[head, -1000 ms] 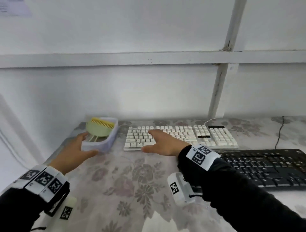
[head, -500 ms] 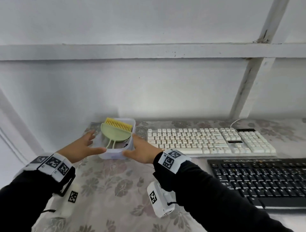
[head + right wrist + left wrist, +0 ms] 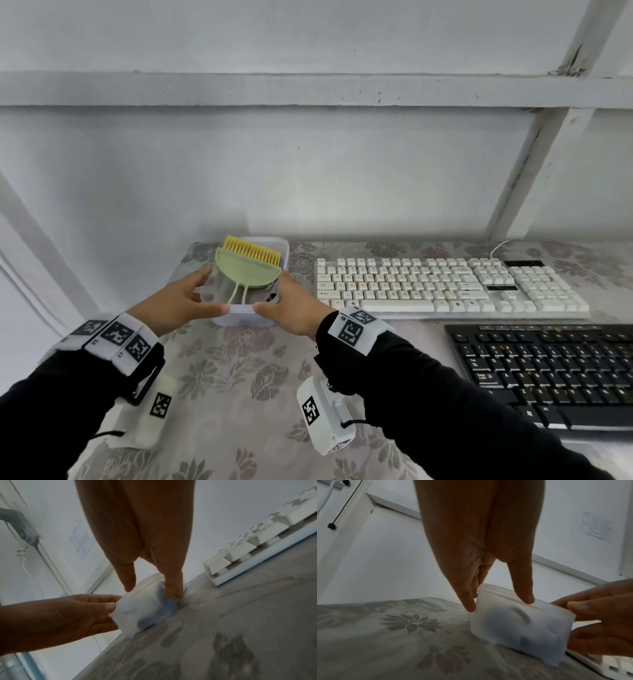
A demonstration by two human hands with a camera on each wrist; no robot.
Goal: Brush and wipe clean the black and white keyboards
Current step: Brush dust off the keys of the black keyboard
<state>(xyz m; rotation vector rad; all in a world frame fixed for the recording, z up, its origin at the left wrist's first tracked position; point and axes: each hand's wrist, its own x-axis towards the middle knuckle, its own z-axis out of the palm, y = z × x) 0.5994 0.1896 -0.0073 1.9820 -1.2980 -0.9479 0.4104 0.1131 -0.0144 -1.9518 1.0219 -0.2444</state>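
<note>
A translucent plastic container (image 3: 239,317) stands at the back left of the table. In it lies a green dustpan (image 3: 246,270) with a yellow brush (image 3: 251,251). My left hand (image 3: 214,291) grips the container's left side, thumb on the near rim. My right hand (image 3: 270,293) grips its right side the same way. The left wrist view shows the left hand (image 3: 498,601) on the container (image 3: 513,626); the right wrist view shows the right hand (image 3: 150,591) on the container (image 3: 140,612). Right of it lies the white keyboard (image 3: 445,284). The black keyboard (image 3: 548,370) lies nearer me.
A floral tablecloth (image 3: 222,377) covers the table. The wall rises right behind the container and the white keyboard. The table's left edge runs close to the container. A white cable (image 3: 498,246) leads off behind the white keyboard.
My right hand has left the white keyboard and moved left onto the container's right side. The left hand has stayed on its left side. The view has turned left.
</note>
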